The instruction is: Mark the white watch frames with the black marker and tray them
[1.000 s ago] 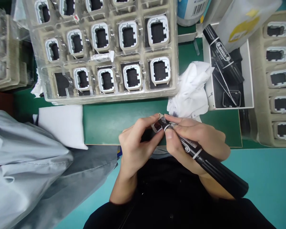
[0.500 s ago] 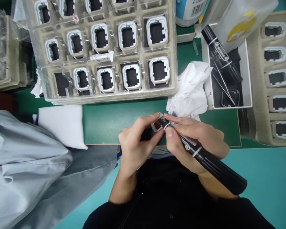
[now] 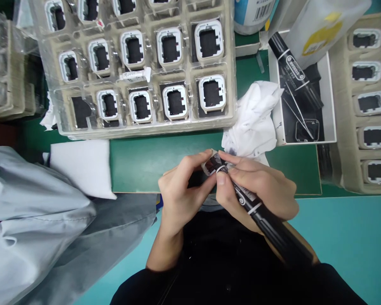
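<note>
Between the thumb and fingers of my left hand [image 3: 180,186] is a small square frame [image 3: 208,166], pale at its edge and tilted. My right hand [image 3: 260,186] grips a thick black marker pen [image 3: 252,205], its back end slanting down to the right. The pen's tip end meets the frame's inside; the exact contact point is too small to make out. Just beyond my fingers lies a crumpled white cloth [image 3: 254,118] with dark stains. Similar white frames [image 3: 175,101] sit in pockets of a clear plastic tray [image 3: 139,131]; its lower left pocket holds no frame.
A white box [image 3: 332,101] at the right holds another black marker [image 3: 295,70], tweezers [image 3: 300,112] and a white bottle [image 3: 328,29]. Farther right stands a second tray [image 3: 343,165] of frames. A folded white cloth [image 3: 81,167] lies left, beside a person's grey-blue sleeve [image 3: 28,212].
The back end of the marker has swung down and left as my right hand shifts slightly left. My left hand keeps the frame in nearly the same place.
</note>
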### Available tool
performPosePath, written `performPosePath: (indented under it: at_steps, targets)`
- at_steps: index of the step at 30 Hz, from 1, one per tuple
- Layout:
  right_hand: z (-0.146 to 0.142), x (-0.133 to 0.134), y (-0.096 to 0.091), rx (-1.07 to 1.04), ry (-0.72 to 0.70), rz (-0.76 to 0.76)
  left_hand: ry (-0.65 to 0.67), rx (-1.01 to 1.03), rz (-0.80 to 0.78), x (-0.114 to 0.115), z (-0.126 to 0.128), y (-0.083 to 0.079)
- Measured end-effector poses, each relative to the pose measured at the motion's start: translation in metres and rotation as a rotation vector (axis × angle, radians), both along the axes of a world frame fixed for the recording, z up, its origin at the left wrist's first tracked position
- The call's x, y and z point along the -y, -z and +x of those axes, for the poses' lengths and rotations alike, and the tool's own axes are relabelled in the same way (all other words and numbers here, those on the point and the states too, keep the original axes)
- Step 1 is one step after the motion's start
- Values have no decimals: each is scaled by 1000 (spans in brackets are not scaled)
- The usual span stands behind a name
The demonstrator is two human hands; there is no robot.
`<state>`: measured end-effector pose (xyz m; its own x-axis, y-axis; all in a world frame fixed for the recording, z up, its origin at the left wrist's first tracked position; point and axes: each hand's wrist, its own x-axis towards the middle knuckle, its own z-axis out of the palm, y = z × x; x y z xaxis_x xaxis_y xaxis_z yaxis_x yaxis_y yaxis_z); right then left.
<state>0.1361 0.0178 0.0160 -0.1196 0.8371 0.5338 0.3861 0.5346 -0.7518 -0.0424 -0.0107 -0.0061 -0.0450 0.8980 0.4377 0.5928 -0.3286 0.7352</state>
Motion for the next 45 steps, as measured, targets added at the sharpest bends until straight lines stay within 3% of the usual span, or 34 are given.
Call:
performPosePath:
  at_steps: [4, 14, 33, 38, 45]
  targets:
    - [-14, 2, 4, -16, 25, 171, -24, -4, -9, 1, 1, 2]
    - [-1, 2, 0, -36, 13, 6, -14, 7, -29, 1, 0, 3]
    - [3, 2, 2, -50, -14, 42, 20, 174, -77, -1, -1, -1]
    - [2, 1, -2, 3, -25, 1, 25, 175, -76, 0, -2, 1]
    - [-3, 0, -2, -65, -5, 61, 18, 156, -75, 1, -2, 1]
